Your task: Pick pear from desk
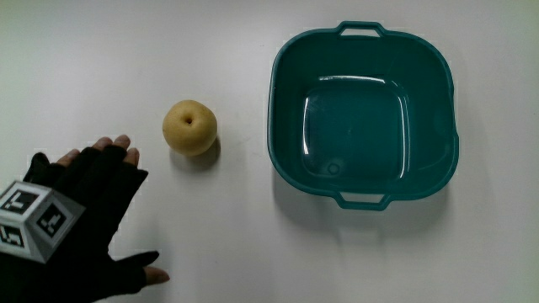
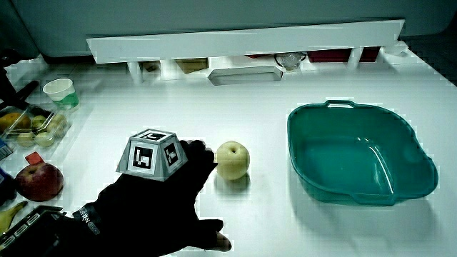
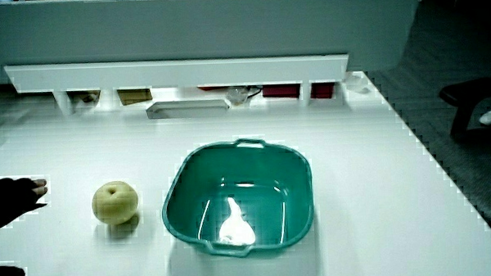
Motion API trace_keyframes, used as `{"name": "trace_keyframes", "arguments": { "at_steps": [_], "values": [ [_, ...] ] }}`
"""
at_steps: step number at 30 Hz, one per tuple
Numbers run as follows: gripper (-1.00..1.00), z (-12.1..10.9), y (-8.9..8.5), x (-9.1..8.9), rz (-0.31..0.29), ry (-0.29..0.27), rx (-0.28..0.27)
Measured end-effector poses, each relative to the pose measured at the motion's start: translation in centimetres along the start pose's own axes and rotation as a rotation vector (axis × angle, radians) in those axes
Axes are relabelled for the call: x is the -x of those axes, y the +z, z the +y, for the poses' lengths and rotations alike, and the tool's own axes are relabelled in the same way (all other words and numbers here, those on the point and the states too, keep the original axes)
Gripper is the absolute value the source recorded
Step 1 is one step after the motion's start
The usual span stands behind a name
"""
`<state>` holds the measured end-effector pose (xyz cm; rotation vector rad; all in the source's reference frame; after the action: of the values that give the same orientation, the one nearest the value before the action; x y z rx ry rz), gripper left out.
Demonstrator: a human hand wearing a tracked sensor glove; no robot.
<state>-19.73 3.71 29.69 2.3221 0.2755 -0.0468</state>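
Main view: pear (image 1: pixel 189 127) sits on the white table (image 1: pixel 101 59), stem end up, beside a teal basin (image 1: pixel 364 114) that has nothing in it. The hand (image 1: pixel 80 210) lies flat over the table, nearer the person than the pear, fingers spread, thumb out, holding nothing. Fingertips (image 1: pixel 123 143) are near the pear, not touching. Patterned cube (image 1: pixel 29 220) on its back.

Side view: hand (image 2: pixel 153 203) with cube (image 2: pixel 153 155) reaches toward the pear (image 2: pixel 232 159); fingers look just beside it, contact hard to judge from this angle. Basin (image 2: pixel 360 153) stands apart from the pear. A red apple (image 2: pixel 39 180), a paper cup (image 2: pixel 60 93) and a clear box of fruit (image 2: pixel 32 128) sit at the table's edge.

Side view: pear (image 3: pixel 115 202) is between the hand (image 3: pixel 10 203) and the basin (image 3: pixel 239 200); a clear gap shows between fingertips and pear.
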Motion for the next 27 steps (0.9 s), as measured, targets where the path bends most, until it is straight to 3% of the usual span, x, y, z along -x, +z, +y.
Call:
{"name": "trace_keyframes", "arguments": {
  "at_steps": [2, 3, 6, 7, 12, 13, 14, 15, 16, 18, 21, 22, 27],
  "values": [
    [0.00, 0.6, 0.2, 0.3, -0.010, -0.005, 0.000],
    [0.00, 0.7, 0.5, 0.2, 0.007, -0.006, -0.026],
    [0.00, 2.1, 0.3, 0.9, -0.069, 0.014, 0.010],
    [0.00, 3.0, -0.4, 1.9, 0.004, -0.014, -0.053],
    [0.00, 5.7, -0.2, 2.7, -0.035, -0.001, -0.029],
    [0.00, 6.2, -0.2, 2.8, -0.070, -0.002, -0.022],
    [0.00, 6.5, 0.1, 2.6, -0.095, -0.012, 0.008],
    [0.00, 6.2, 1.2, 1.6, -0.127, 0.002, 0.015],
    [0.00, 6.5, 1.6, 1.4, -0.121, 0.036, 0.056],
    [0.00, 7.6, 1.5, 1.6, -0.137, -0.006, 0.006],
    [0.00, 8.7, 2.1, 1.4, -0.123, 0.019, 0.056],
    [0.00, 9.5, 1.8, 1.7, -0.156, -0.005, 0.028],
    [0.00, 11.7, 1.7, 2.0, -0.197, -0.004, 0.077]
  ]
}}
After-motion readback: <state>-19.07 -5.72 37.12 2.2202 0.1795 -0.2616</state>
